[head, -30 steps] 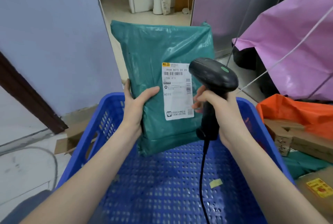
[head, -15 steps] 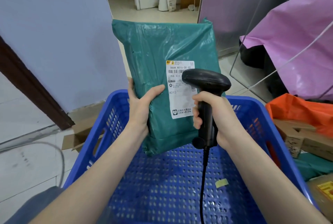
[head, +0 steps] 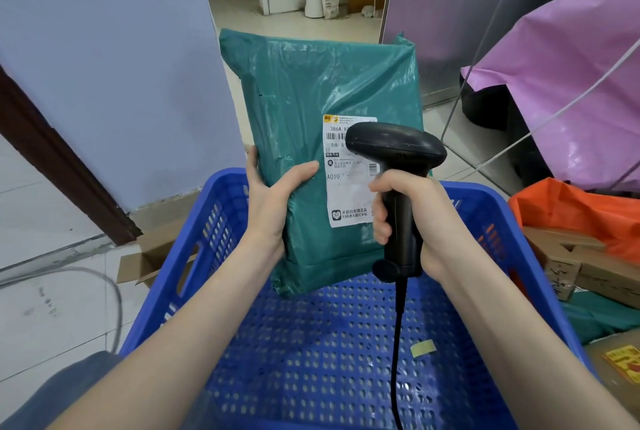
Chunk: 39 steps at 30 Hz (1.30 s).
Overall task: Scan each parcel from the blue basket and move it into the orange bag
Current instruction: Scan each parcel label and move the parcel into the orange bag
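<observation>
Scanning a teal parcel right now, propped upright over the blue basket. Left hand gripping its left edge, thumb across the front. Right hand wrapped tight round the black scanner, head sitting right in front of the white label and hiding part of the top barcode. Probably worth backing off slightly so the whole barcode is getting covered, and keeping the plastic flat against glare. Waiting for a good read before swinging it right into the orange bag, already holding some boxes.
</observation>
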Each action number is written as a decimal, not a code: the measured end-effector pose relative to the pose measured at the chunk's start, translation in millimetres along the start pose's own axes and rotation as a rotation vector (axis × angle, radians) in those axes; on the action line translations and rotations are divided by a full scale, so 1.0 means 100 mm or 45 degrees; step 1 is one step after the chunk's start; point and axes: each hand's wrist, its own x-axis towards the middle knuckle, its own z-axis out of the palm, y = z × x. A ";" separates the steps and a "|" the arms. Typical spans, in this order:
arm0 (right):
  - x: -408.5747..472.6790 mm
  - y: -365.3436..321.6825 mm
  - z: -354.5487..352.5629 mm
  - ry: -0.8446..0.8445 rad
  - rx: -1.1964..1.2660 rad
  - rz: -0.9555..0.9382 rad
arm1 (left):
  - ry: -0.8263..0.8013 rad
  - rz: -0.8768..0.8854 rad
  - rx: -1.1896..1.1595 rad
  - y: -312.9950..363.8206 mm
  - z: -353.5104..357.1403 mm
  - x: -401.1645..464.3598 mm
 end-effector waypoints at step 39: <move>-0.75 -0.18 -1.50 0.558 0.252 -0.269 | -0.346 -0.149 0.009 -0.13 0.94 -0.88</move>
